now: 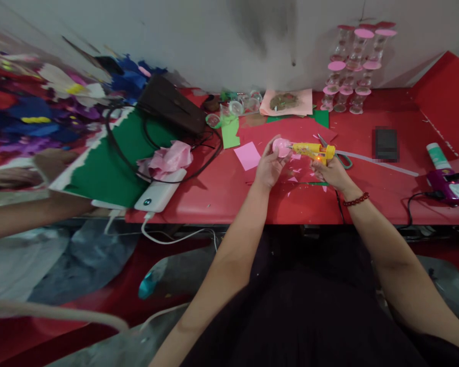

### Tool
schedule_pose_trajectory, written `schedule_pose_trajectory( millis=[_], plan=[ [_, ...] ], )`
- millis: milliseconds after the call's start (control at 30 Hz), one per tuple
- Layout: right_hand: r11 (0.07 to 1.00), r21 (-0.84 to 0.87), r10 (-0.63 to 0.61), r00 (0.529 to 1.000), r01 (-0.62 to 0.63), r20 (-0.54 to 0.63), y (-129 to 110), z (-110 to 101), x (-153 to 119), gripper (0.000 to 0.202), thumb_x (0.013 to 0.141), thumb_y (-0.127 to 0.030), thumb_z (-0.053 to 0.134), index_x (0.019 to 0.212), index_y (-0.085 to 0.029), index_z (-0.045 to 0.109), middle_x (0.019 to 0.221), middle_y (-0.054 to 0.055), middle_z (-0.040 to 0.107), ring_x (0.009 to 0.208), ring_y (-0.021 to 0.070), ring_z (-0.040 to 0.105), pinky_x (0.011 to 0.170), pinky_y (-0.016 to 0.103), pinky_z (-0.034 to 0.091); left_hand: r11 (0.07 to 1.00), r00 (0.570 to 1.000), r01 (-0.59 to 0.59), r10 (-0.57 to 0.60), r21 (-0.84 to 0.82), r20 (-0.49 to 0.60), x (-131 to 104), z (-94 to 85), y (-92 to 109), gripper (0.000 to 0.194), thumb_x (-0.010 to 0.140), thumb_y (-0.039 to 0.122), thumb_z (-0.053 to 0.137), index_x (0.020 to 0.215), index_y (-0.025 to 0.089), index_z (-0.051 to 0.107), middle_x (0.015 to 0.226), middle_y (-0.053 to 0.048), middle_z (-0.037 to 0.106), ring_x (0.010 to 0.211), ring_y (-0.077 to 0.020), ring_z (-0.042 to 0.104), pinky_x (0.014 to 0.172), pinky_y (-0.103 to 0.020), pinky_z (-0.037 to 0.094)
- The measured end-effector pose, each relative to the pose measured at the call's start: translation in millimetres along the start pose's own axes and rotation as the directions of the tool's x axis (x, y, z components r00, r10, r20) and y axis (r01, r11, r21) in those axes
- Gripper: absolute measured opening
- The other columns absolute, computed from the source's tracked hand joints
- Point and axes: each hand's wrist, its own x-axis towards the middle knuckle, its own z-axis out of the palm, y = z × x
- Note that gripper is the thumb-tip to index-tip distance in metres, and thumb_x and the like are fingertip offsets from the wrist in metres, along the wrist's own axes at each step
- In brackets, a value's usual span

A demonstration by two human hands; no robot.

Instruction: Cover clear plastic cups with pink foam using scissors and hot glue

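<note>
My left hand [270, 165] is closed around a small cup with a round pink face [281, 148], held just above the red tabletop. In my right hand [331, 172] is a yellow hot glue gun [309, 150], its small light glowing orange. The gun's nozzle points left and meets the pink face or hovers right at it; I cannot tell which. A long translucent glue stick [382, 164] extends rightward from behind the gun. Partly hidden behind my right hand lie scissors [345, 161]. Pink paper scraps [292, 179] are scattered beneath my hands.
Clear plastic cups [236, 107] stand at the back, and joined cups with pink discs [350, 63] rise against the wall. A white power bank [160, 191] and black cable lie left. A purple power strip [450, 186] sits right. Another person's arm [34, 214] reaches in at left.
</note>
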Motion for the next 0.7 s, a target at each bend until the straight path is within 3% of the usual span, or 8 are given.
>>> schedule_pose_trajectory(
  millis=[300,500,700],
  plan=[
    [0.999,0.03,-0.014,1.0,0.015,-0.008,-0.9,1.5,-0.4,0.056,0.077,-0.072,0.084,0.073,-0.024,0.054,0.057,-0.006,0.045,0.043,0.0067,0.034,0.036,0.024,0.033,0.999,1.0,-0.019,0.02,-0.039,0.018,1.1,-1.8,1.3,0.061,0.101,0.015,0.061,0.156,0.04,0.054,0.138,-0.005,0.075,0.136,-0.0219,0.067,0.116,-0.039,0.053],
    [0.998,0.054,0.016,1.0,-0.016,-0.007,-1.8,1.2,-0.3,0.053,0.081,-0.069,0.083,0.077,-0.025,0.053,0.061,-0.005,0.047,0.044,0.0067,0.034,0.035,0.024,0.033,0.998,1.0,-0.017,0.019,-0.067,0.021,1.4,-2.5,1.9,0.067,0.1,0.02,0.066,0.161,0.041,0.048,0.142,-0.005,0.073,0.135,-0.0227,0.068,0.116,-0.039,0.053],
    [0.999,0.046,0.02,1.0,-0.019,-0.021,-4.9,3.0,-1.5,0.064,0.067,-0.081,0.086,0.074,-0.025,0.055,0.058,-0.005,0.048,0.044,0.0073,0.032,0.037,0.026,0.032,0.999,0.999,-0.028,0.029,-0.017,0.036,-0.1,-1.7,2.1,0.057,0.102,0.016,0.058,0.156,0.036,0.055,0.129,-0.006,0.077,0.129,-0.0206,0.071,0.113,-0.037,0.055]
  ],
)
